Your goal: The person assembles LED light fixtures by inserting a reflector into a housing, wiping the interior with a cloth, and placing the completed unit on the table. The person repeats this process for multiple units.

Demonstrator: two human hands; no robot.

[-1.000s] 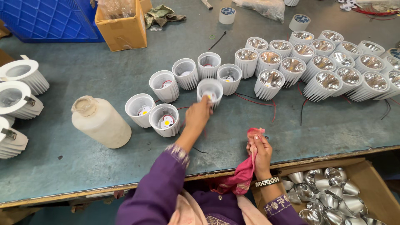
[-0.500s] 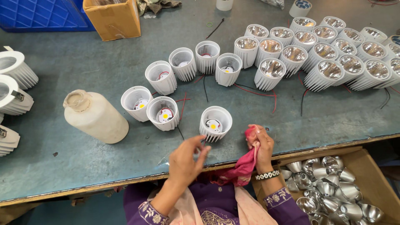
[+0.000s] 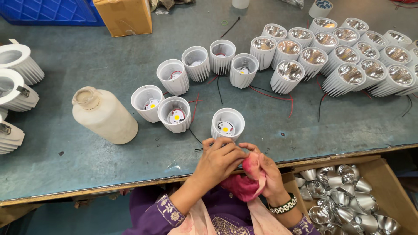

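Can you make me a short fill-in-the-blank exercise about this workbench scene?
1. The right hand holds a ____ cloth.
2. The white lamp housing nearest the hands has a small ____ dot inside.
3. The shiny reflector cups lie in a ____ box.
4. The pale plastic bottle has no ____ on.

Missing words: pink; yellow; cardboard; cap

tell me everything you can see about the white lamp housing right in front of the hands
The white lamp housing stands upright on the grey-green worktable, open end up. It looks like matt white finned metal or plastic, with a round rim. Inside sits a small yellow LED chip on a white disc, with no reflector fitted. A dark wire trails from its base. The left hand is just below it; whether they touch cannot be told. It stands apart from the other housings.
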